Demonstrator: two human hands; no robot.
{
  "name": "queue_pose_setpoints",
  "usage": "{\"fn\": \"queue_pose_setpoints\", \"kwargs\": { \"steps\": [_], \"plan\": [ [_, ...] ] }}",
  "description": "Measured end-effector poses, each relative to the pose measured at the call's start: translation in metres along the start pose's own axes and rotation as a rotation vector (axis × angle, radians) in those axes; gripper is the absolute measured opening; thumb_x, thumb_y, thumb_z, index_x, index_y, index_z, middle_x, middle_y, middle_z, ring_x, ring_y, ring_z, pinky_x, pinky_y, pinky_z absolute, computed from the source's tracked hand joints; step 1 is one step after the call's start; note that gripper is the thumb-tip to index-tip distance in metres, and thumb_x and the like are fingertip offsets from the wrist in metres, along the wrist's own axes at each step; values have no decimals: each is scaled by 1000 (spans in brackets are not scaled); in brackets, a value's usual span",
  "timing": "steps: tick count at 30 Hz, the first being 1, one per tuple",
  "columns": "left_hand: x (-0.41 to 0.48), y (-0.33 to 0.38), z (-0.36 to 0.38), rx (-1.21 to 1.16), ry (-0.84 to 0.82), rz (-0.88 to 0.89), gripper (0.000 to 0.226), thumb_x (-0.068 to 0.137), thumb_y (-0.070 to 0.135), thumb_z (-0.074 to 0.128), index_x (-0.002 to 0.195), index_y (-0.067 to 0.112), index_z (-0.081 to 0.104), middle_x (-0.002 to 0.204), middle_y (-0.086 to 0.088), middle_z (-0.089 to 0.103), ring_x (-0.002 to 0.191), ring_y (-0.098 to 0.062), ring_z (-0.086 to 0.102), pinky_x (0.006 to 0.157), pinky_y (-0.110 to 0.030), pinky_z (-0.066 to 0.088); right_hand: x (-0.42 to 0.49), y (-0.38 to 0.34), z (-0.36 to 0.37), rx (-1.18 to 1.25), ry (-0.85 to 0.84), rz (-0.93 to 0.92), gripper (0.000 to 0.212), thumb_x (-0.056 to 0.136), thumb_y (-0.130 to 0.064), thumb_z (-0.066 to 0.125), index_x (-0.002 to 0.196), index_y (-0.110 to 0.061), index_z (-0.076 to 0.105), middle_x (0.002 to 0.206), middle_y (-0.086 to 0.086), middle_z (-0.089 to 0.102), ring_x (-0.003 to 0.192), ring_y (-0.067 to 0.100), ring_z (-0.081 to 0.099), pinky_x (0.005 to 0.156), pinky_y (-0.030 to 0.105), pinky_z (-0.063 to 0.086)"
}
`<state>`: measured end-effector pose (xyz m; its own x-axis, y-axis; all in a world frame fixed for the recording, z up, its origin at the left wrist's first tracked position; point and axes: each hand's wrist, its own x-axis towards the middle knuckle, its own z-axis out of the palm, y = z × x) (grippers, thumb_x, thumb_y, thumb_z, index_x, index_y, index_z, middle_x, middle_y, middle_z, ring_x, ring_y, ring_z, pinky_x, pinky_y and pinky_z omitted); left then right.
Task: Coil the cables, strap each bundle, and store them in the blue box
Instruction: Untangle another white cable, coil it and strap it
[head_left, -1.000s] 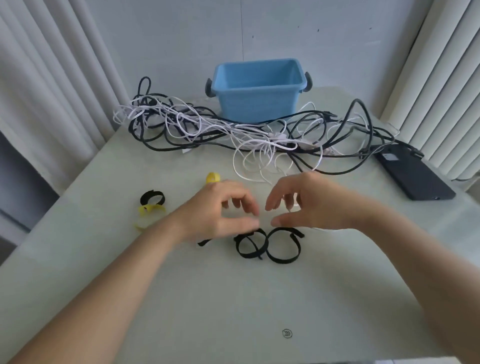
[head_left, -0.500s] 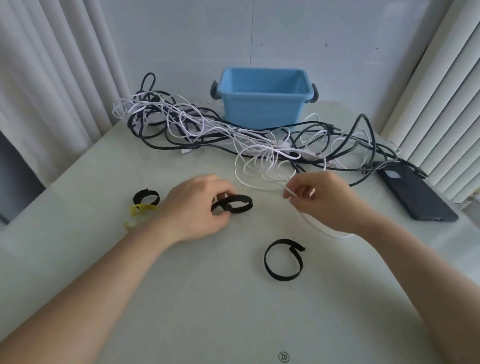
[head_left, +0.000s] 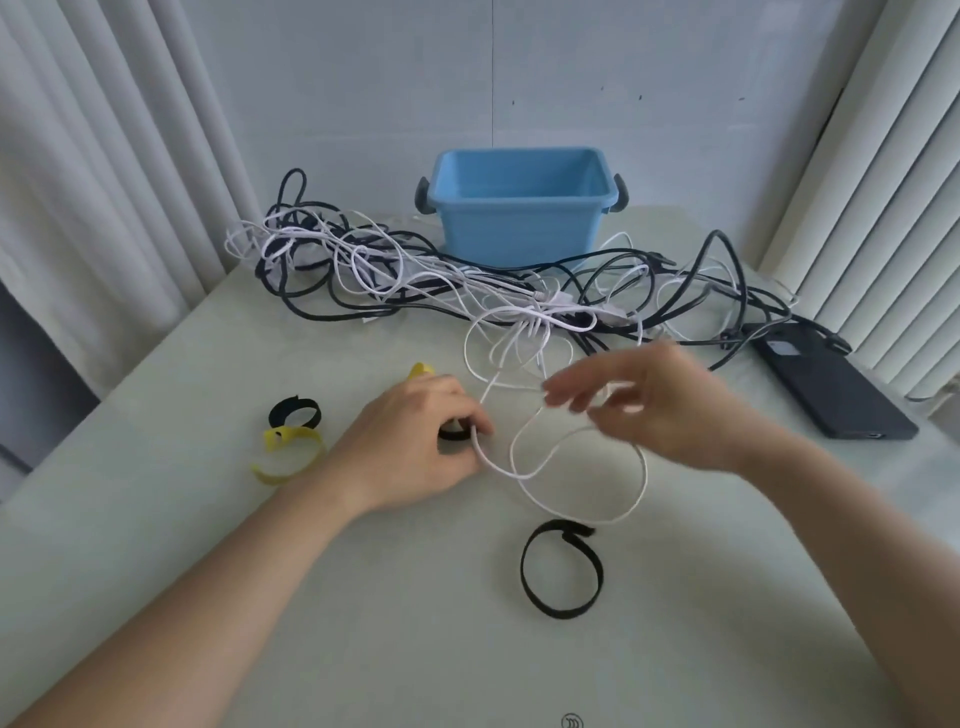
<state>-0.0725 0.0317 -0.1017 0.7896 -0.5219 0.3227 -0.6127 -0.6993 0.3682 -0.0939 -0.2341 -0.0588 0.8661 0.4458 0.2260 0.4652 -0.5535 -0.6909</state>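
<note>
Pinching the white cable (head_left: 524, 475) with the left hand (head_left: 410, 452), well in front of the blue box (head_left: 519, 228) and a touch to its left, fingers curled down onto the table (head_left: 208, 519). Cable end right at those fingertips, with a small black strap (head_left: 451, 432) tucked under them. From there, running out rightward in two loose loops flat on the table, long axis roughly side to side, then climbing back toward the box into the tangle of cables (head_left: 415, 280) against its front. Right hand (head_left: 670, 410) raised over the loops, in front of the box and a little right, fingers stretched out and blurred; cable passing just at the fingertips, but no telling whether gripped or loose. Nearer than the loops, straight out from the box, a black strap ring (head_left: 562, 571) on its own.
</note>
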Motion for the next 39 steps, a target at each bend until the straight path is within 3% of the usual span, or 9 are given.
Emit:
{"fn": "queue_pose_setpoints", "kwargs": {
  "steps": [2,5,9,17,20,24,29,33,39],
  "plan": [
    [1,-2,-2,18,17,-41,15,80,25,76,88,36,74,81,17,56,84,-8,53,73,-37,52,0,9,-13,-49,193,66,34,82,5,65,96,-23,77,87,-9,75,80,12,67,72,17,52],
    [3,-3,-4,28,24,-120,17,81,20,75,85,37,74,78,19,55,77,-6,54,71,-33,48,-1,26,-19,-190,151,154,20,83,-10,74,93,-26,77,84,-10,73,73,8,64,68,12,48],
    [2,-10,-10,43,19,-195,26,80,15,73,82,41,72,72,22,53,71,2,52,65,-28,39,0,43,-21,-276,207,199,24,79,-13,78,100,-26,76,87,-8,66,75,16,61,69,20,45],
    [0,-10,-8,-104,-78,-152,45,79,6,67,106,41,73,92,28,60,87,-1,58,79,-34,52,11,52,0,-325,257,290,34,75,-26,84,107,-26,73,83,-15,64,78,13,57,78,26,49],
    [0,-9,-6,-139,-84,-143,50,82,4,67,117,40,70,100,25,63,91,0,59,80,-30,51,12,47,2,-225,276,290,22,75,-22,84,94,-22,74,72,-15,65,64,-1,57,64,11,43],
    [3,-11,-6,-187,-17,-186,66,79,-8,56,125,39,65,109,22,64,96,-3,56,73,-22,43,3,30,-21,146,299,342,17,80,-9,75,95,-15,75,62,5,65,54,14,52,54,29,44],
    [9,-1,-9,-299,181,-189,47,81,7,58,114,40,66,105,17,65,93,-8,56,73,-11,42,0,14,-36,681,374,397,14,88,2,56,92,10,67,58,5,54,54,16,45,45,24,35],
    [14,14,-13,-443,245,-206,39,83,17,61,114,39,67,101,15,70,92,-11,62,79,-23,49,2,6,-36,1064,452,451,14,91,-5,50,79,-6,56,57,1,45,50,13,42,42,19,34],
    [32,36,-17,-961,213,-435,23,99,11,59,121,15,67,106,-5,77,98,-20,73,92,-36,55,3,16,-26,813,349,384,16,90,1,57,80,-1,70,70,12,55,59,16,50,53,24,44]
  ]
}}
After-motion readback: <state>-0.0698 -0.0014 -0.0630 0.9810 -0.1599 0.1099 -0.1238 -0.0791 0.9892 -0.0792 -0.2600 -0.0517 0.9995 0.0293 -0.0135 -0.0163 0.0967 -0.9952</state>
